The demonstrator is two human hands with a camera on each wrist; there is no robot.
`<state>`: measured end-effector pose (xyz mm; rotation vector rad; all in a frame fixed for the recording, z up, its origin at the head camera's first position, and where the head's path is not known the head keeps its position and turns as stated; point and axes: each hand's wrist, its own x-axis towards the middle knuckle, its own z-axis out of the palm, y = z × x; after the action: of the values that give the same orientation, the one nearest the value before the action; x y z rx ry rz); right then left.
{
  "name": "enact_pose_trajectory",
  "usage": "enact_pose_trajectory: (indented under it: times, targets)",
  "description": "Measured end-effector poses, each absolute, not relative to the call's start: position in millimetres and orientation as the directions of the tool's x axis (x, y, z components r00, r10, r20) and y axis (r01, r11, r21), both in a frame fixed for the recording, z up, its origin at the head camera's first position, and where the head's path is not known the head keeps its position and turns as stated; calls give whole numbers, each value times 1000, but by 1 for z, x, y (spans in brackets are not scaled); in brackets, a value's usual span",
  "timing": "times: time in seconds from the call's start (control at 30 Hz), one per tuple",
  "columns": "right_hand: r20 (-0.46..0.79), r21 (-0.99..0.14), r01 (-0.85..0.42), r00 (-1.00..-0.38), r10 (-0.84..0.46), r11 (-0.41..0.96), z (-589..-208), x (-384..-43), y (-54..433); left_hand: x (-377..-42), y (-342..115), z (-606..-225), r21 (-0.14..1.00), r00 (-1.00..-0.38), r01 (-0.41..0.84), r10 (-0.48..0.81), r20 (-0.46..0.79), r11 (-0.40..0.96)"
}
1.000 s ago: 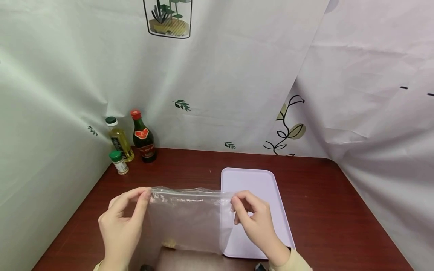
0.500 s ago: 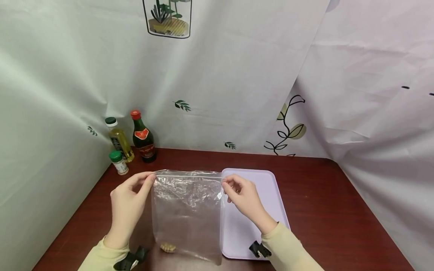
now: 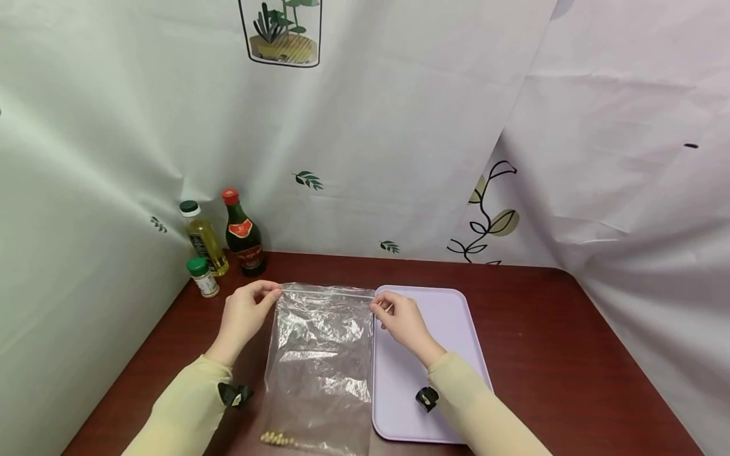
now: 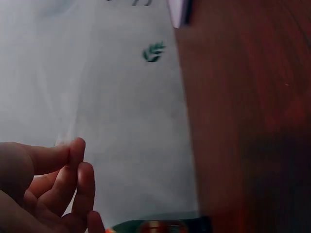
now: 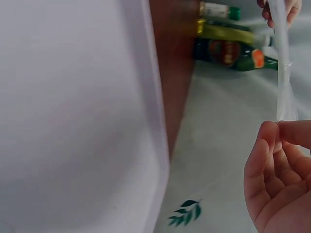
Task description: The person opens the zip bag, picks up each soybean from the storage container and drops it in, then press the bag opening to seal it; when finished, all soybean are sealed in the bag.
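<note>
A clear zip bag [image 3: 322, 354] is stretched between both hands, its zip strip along the top edge. My left hand [image 3: 246, 313] pinches the top left corner between thumb and forefinger. At the top right corner my right hand [image 3: 402, 318] pinches the bag the same way. Several small yellowish pieces [image 3: 276, 438] lie in the bag's lower left corner. In the right wrist view the zip edge [image 5: 282, 58] runs from the right fingertips toward the left hand. The left wrist view shows thumb and forefinger [image 4: 77, 151] pressed together.
A lilac tray [image 3: 424, 373] lies on the red-brown table [image 3: 547, 354], under the right hand and forearm. At the back left stand a dark green bottle with a red cap [image 3: 244, 237], an oil bottle [image 3: 206, 244] and a green-capped jar [image 3: 203, 278]. White printed sheeting [image 3: 365, 126] surrounds the table.
Both hands have moved away from me toward the back of the table, the left also rightward, carrying the bag. Its lower part now shows more fully, and the yellowish pieces have spread along the bottom.
</note>
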<state>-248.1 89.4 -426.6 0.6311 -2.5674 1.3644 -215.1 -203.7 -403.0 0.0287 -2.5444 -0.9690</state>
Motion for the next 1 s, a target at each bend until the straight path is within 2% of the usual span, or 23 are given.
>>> enact_pose_trajectory:
  times: [0.27, 0.67, 1.0]
  targets:
    - [282, -730, -408, -911, -302, 548, -440, -265, 85, -236, -212, -417, 659, -968, 54, -123, 219, 751]
    - [251, -587, -401, -916, -313, 703, -459, -293, 76, -265, -212, -433, 628, -981, -96, -181, 72, 772]
    - [178, -592, -338, -940, -291, 731, -467, -304, 73, -281, -216, -444, 631, -979, -180, -201, -39, 755]
